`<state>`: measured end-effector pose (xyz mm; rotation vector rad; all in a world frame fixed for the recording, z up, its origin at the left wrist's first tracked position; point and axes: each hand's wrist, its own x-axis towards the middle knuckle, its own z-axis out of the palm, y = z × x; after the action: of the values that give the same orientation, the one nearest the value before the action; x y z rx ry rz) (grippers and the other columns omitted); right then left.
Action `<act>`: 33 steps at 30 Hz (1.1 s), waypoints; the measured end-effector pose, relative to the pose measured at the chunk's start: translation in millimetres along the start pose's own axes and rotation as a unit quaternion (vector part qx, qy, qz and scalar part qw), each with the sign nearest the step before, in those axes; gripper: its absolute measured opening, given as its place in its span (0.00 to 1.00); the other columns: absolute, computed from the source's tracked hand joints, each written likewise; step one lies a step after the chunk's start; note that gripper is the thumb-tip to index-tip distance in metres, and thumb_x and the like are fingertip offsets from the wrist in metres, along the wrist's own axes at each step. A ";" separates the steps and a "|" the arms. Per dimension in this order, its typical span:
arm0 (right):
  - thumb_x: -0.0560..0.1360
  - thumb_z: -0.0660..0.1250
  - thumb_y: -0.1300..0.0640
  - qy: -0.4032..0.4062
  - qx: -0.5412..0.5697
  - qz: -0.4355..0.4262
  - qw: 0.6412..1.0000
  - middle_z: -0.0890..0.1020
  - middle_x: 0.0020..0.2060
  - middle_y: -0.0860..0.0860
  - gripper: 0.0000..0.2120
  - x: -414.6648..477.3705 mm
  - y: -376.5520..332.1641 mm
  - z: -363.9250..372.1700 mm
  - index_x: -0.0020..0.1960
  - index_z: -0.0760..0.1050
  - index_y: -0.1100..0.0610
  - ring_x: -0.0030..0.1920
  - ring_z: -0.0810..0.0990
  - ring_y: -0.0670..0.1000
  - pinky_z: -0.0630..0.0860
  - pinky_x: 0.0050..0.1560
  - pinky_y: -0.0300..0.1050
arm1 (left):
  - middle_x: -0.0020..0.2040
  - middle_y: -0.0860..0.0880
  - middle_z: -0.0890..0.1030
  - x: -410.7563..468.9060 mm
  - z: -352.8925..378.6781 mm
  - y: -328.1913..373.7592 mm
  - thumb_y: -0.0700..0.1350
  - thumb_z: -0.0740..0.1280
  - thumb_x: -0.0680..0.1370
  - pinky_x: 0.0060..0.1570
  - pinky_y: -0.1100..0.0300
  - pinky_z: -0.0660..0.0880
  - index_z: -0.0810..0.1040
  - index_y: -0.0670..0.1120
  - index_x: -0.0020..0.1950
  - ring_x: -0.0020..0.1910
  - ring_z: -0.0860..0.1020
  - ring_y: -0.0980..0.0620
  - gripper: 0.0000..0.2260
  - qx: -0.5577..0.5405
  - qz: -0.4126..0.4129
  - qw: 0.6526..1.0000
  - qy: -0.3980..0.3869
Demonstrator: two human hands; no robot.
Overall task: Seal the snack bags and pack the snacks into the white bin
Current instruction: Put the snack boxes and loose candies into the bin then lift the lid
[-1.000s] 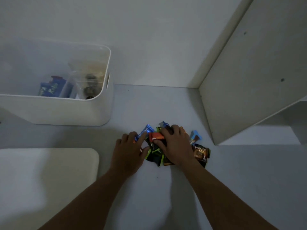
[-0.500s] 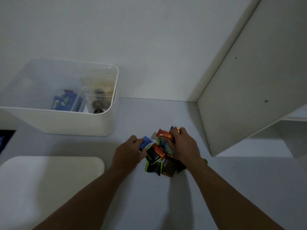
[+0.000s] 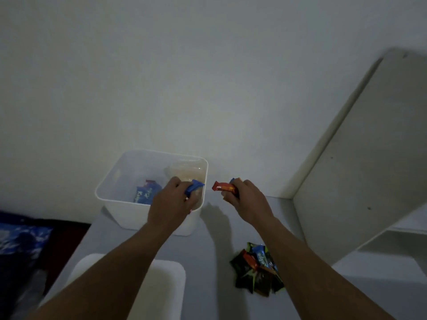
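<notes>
- Head view, centre of the frame: a person's left hand (image 3: 171,202) hung over the near right corner of the white bin (image 3: 129,218), fingers curled around a small blue packet (image 3: 194,186).
- Just right of the bin, the right hand (image 3: 250,200) clenched a red-orange bar (image 3: 224,187) above the grey table (image 3: 208,250), not yet over the rim.
- The step looked like packing: loose snacks being carried to the bin.
- The next move probably called for letting the blue packet drop inside, then bringing the right hand leftward across the rim.
- The bin was open-topped with rounded corners and stood by the wall. Blue wrappers (image 3: 143,194) lay on its floor, and a clear bag (image 3: 186,172) leaned in its far right corner; whether that bag was sealed could not be told.
- Lower right of centre, a pile of snacks (image 3: 256,270) in dark, green, orange and blue wrappers lay on the table, well apart from the bin.
</notes>
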<state>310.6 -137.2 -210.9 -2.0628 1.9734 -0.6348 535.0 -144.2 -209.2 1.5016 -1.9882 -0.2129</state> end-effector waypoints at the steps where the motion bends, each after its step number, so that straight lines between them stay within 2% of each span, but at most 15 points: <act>1: 0.77 0.64 0.41 -0.003 0.006 -0.009 1.000 0.75 0.43 0.50 0.13 9.5 -13.7 2.6 0.54 0.71 0.50 0.40 0.76 0.53 0.74 0.40 0.49 | 0.51 0.46 0.77 7.5 -12.4 -10.2 0.49 0.67 0.77 0.43 0.55 0.74 0.80 0.46 0.60 0.43 0.80 0.45 0.14 -0.002 -0.014 1.000 0.004; 7: 0.77 0.64 0.43 -0.055 -0.030 -0.044 0.997 0.77 0.46 0.52 0.13 57.4 -77.4 39.9 0.55 0.72 0.50 0.44 0.77 0.53 0.75 0.44 0.47 | 0.46 0.45 0.76 47.1 -52.0 -69.0 0.47 0.67 0.77 0.41 0.52 0.77 0.82 0.44 0.55 0.39 0.78 0.44 0.11 -0.005 -0.076 0.995 0.064; 13: 0.78 0.62 0.43 -0.111 -0.027 -0.056 0.992 0.76 0.49 0.53 0.15 79.6 -109.6 88.8 0.59 0.73 0.52 0.48 0.77 0.55 0.76 0.47 0.48 | 0.46 0.45 0.76 63.2 -49.4 -119.2 0.46 0.67 0.77 0.43 0.52 0.76 0.82 0.44 0.54 0.40 0.78 0.45 0.10 -0.023 -0.091 0.994 0.059; 15: 0.76 0.63 0.41 -0.126 -0.016 -0.054 0.990 0.77 0.51 0.55 0.18 79.4 -110.6 97.9 0.60 0.74 0.51 0.52 0.77 0.56 0.77 0.51 0.51 | 0.46 0.46 0.77 66.8 -46.0 -128.0 0.47 0.67 0.77 0.44 0.54 0.75 0.82 0.45 0.55 0.40 0.77 0.48 0.10 -0.030 -0.093 0.994 0.048; 18: 0.71 0.65 0.36 -0.143 0.018 -0.027 0.989 0.77 0.58 0.51 0.27 74.7 -111.5 97.9 0.65 0.74 0.48 0.57 0.77 0.54 0.77 0.56 0.49 | 0.46 0.47 0.76 69.5 -38.8 -134.4 0.47 0.66 0.77 0.42 0.60 0.71 0.82 0.47 0.56 0.40 0.75 0.51 0.10 -0.042 -0.093 0.994 0.031; 20: 0.74 0.66 0.42 -0.105 -0.020 -0.042 0.993 0.78 0.61 0.52 0.24 71.6 -108.5 91.9 0.66 0.75 0.51 0.60 0.76 0.56 0.76 0.58 0.50 | 0.47 0.48 0.76 71.8 -32.9 -132.8 0.48 0.66 0.77 0.43 0.60 0.71 0.82 0.47 0.55 0.40 0.76 0.51 0.10 -0.050 -0.092 0.994 0.021; 22: 0.78 0.63 0.48 -0.055 -0.077 -0.036 0.995 0.75 0.66 0.57 0.20 70.4 -101.1 85.7 0.67 0.74 0.57 0.65 0.73 0.59 0.72 0.63 0.53 | 0.46 0.48 0.76 73.4 -26.5 -127.0 0.48 0.66 0.77 0.43 0.58 0.73 0.82 0.46 0.55 0.41 0.77 0.49 0.11 -0.057 -0.083 0.995 0.007; 24: 0.81 0.58 0.50 -0.032 -0.102 0.019 0.994 0.70 0.71 0.58 0.21 71.7 -89.6 84.2 0.70 0.70 0.59 0.70 0.69 0.60 0.67 0.68 0.53 | 0.45 0.48 0.76 74.3 -19.2 -119.1 0.49 0.66 0.78 0.43 0.56 0.75 0.82 0.46 0.55 0.41 0.76 0.49 0.11 -0.063 -0.070 0.996 -0.010; 26: 0.82 0.55 0.52 -0.049 -0.095 0.043 0.993 0.66 0.75 0.58 0.22 72.6 -80.6 84.7 0.73 0.66 0.61 0.73 0.66 0.58 0.65 0.71 0.51 | 0.46 0.48 0.75 73.6 -10.5 -110.7 0.49 0.66 0.78 0.45 0.54 0.76 0.82 0.46 0.54 0.42 0.77 0.48 0.10 -0.069 -0.060 0.996 -0.025; 30: 0.84 0.52 0.52 -0.082 -0.043 0.044 0.995 0.61 0.77 0.56 0.23 71.7 -75.4 78.5 0.76 0.61 0.60 0.74 0.65 0.55 0.67 0.69 0.49 | 0.49 0.48 0.76 71.8 13.2 -92.6 0.53 0.64 0.78 0.46 0.61 0.69 0.82 0.47 0.53 0.47 0.77 0.50 0.13 -0.069 -0.050 0.994 -0.074; 33: 0.84 0.48 0.48 -0.093 -0.044 0.040 0.994 0.60 0.78 0.56 0.24 69.4 -74.4 76.4 0.77 0.59 0.59 0.74 0.66 0.57 0.67 0.70 0.52 | 0.55 0.49 0.79 67.2 30.8 -89.7 0.59 0.60 0.79 0.53 0.58 0.74 0.81 0.50 0.57 0.51 0.77 0.50 0.17 -0.041 -0.038 0.991 -0.121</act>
<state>411.8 -210.5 -234.7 -1.9982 1.9978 -0.3318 579.9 -243.0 -250.9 1.5610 -2.0801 -0.5251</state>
